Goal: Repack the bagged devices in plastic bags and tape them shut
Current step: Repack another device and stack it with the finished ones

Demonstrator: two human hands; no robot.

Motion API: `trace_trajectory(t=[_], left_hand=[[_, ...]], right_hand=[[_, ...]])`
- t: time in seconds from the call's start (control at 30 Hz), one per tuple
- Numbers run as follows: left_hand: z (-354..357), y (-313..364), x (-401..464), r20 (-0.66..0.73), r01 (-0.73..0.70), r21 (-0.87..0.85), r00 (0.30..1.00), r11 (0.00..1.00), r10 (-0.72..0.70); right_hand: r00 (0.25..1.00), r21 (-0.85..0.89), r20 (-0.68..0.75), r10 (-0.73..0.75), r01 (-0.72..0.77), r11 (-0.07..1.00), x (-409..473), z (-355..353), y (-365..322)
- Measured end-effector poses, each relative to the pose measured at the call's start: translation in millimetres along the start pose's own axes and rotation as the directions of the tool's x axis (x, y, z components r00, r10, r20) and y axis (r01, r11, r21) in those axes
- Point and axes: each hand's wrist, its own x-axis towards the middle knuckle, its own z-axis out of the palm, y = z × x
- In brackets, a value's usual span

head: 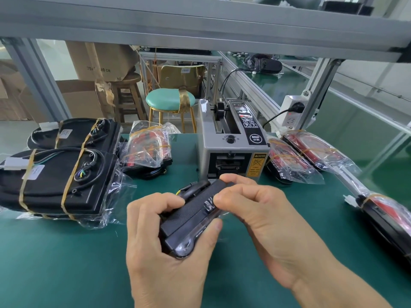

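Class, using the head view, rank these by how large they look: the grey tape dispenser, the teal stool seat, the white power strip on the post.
1. Grey tape dispenser, clearly largest.
2. Teal stool seat. It stands farther back, so its true size is unsure.
3. White power strip, smallest.

Place: factory packing line, an assembly workshop.
Desk: green anti-static mat (66,263) under an aluminium-profile frame (200,25).
Machine: automatic tape dispenser (231,141), plugged into a power strip (291,112) on the frame.
Stock: bagged devices (55,181) stacked in taped bundles.
Background: cardboard cartons (82,101), stools (170,101), a second green line (289,83).
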Motion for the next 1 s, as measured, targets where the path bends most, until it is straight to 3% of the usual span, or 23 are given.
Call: trace_trajectory(t=[0.2, 0.6, 0.67, 0.8, 0.93, 1.0], left_hand=[[2.6, -0.2, 0.0, 0.042, -0.073, 0.008, 0.996, 0.997, 0.073], [2.1, 2.9, 1.3, 0.053, -0.058, 0.054, 0.997, 0.997, 0.055], [2.3, 2.4, 1.1, 0.049, -0.059, 0.053, 0.997, 0.997, 0.057], [0.9, 1.1, 2.0, 0.042, -0.076, 0.043, 0.996, 0.996, 0.074], [-0.4, 1.2, 2.0, 0.038, -0.091, 0.039, 0.995, 0.995, 0.089], [-1.8, 0.5, 2.3, 0.043, -0.101, 0.046, 0.994, 0.994, 0.099]], right_hand=[[0.997, -0.153, -0.033, -0.066, 0.060, 0.986, 0.2, 2.6, -0.5], [0.983, -0.347, -0.087, -0.162, 0.123, 0.930, 3.8, -0.3, 6.5], [0.984, -0.323, -0.105, -0.145, 0.104, 0.941, 5.6, -5.4, 7.3], [0.994, -0.103, -0.076, -0.085, 0.077, 0.992, 7.0, -10.4, 4.4], [0.979, -0.381, -0.019, -0.202, 0.180, 0.907, 11.9, -4.5, 10.1], [0.968, -0.372, -0.067, -0.244, 0.203, 0.906, 14.6, -10.2, 13.0]])
